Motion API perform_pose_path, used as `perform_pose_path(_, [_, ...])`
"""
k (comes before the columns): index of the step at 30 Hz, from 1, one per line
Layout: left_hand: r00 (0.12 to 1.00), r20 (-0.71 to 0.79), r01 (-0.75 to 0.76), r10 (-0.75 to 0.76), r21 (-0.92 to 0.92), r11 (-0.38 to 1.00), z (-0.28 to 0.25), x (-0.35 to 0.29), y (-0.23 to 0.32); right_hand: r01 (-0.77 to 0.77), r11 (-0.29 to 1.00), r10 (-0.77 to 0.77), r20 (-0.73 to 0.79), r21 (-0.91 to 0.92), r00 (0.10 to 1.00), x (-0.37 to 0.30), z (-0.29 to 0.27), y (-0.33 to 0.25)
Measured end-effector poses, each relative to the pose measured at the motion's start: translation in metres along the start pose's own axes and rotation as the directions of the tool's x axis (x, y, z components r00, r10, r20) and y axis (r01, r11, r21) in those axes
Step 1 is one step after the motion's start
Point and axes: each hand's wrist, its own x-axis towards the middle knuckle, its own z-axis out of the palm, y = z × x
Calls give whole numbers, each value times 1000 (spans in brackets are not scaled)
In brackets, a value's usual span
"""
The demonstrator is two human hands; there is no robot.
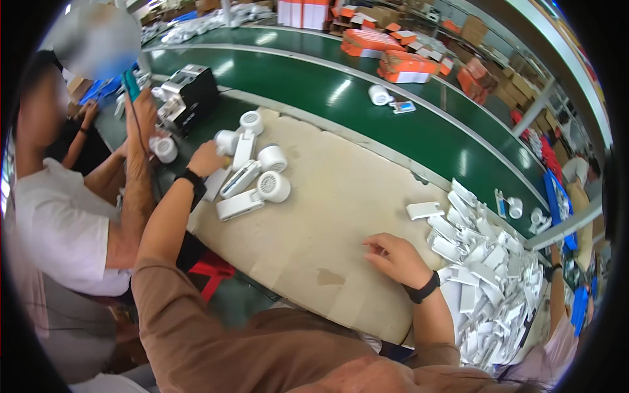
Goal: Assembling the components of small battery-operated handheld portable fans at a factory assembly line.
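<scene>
At the counter's point(314, 216) far left corner, I am reaching my left hand point(205, 159), fingers curling onto a white fan unit point(227, 141); right hand point(396, 257) is resting released near the white plate pile point(485, 275). Gripping the body squarely seems best.

I count four white fans point(251, 177) on the mat, one fan point(379, 95) on the green belt point(327, 92), and three orange packs point(393, 56) there.
</scene>
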Motion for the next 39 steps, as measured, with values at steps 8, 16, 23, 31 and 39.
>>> perform_pose_path(8, [969, -239, -68, -60, -494, 867, -14, 20, -46, -66, 933, -38, -278, -355, 960, 54, -78, -44])
perform_pose_path(16, [861, 169, -14, 479, -935, 355, 15, -80, 138, -351, 749, 212, -299, -562, 930, 237, -157, 81])
perform_pose_path(23, [425, 353, -316, 833, -805, 502, 76, -112, 192, -452, 598, 120, -483, -662, 867, 351, -120, 188])
perform_pose_path(31, [390, 236, -359, 890, -851, 384, 80, -123, 178, -488, 660, 266, -430, -571, 863, 358, -127, 156])
perform_pose_path(39, [294, 189, -649, 937, -681, 341, 99, -147, 226, -319, 728, 400, 2, 606, 916, 234, -150, 43])
